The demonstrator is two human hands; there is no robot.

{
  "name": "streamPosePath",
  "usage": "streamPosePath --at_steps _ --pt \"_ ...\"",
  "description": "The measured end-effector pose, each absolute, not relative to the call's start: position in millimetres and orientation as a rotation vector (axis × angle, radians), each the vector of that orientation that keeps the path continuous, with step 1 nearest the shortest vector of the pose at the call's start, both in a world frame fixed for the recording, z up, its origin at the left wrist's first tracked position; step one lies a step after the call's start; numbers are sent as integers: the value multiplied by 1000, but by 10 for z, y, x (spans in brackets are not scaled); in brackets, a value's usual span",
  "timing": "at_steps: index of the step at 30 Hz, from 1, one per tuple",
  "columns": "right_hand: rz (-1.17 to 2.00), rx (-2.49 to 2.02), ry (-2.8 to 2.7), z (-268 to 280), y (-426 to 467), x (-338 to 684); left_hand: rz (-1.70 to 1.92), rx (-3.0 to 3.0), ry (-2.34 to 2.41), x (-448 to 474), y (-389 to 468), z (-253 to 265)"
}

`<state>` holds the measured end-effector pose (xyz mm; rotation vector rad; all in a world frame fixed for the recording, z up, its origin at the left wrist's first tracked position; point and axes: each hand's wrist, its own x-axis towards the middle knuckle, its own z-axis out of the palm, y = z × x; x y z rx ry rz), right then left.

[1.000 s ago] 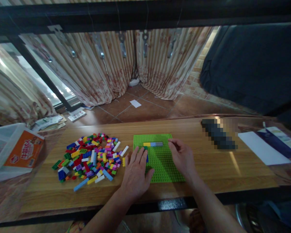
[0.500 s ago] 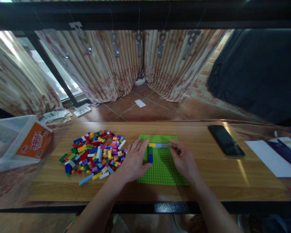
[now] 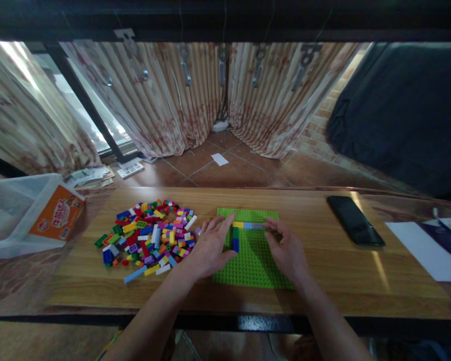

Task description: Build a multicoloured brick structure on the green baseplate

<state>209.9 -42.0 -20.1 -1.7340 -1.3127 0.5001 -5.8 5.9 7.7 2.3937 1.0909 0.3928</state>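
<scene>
A green studded baseplate (image 3: 248, 268) lies on the wooden table. On it, a row of yellow bricks (image 3: 239, 225) and light blue and greyish bricks (image 3: 252, 226) runs across near the far side. From its left end, a green and dark blue line of bricks (image 3: 235, 240) comes toward me. My left hand (image 3: 210, 250) rests over the plate's left edge, fingers stretched out and thumb apart, beside that line. At the row's right end, my right hand (image 3: 287, 248) has its fingers bent and thumb close to them; whatever is between the fingertips is hidden.
Left of the plate spreads a pile of loose coloured bricks (image 3: 150, 238). A black phone (image 3: 355, 220) lies on the right of the wooden table (image 3: 116, 296). Beyond the table's left end stands a clear plastic box (image 3: 7, 240) with an orange label; white paper (image 3: 428, 250) lies past the right.
The whole view has shifted slightly. Both hands keep nearly the same place on the baseplate, and the bricks on it look unchanged.
</scene>
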Motion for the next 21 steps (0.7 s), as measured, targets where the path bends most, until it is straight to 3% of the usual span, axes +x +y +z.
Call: streamPosePath --at_steps 21 --pt "479 -1718 -1224 -207 -436 2034 395 2376 1110 -49 47 71"
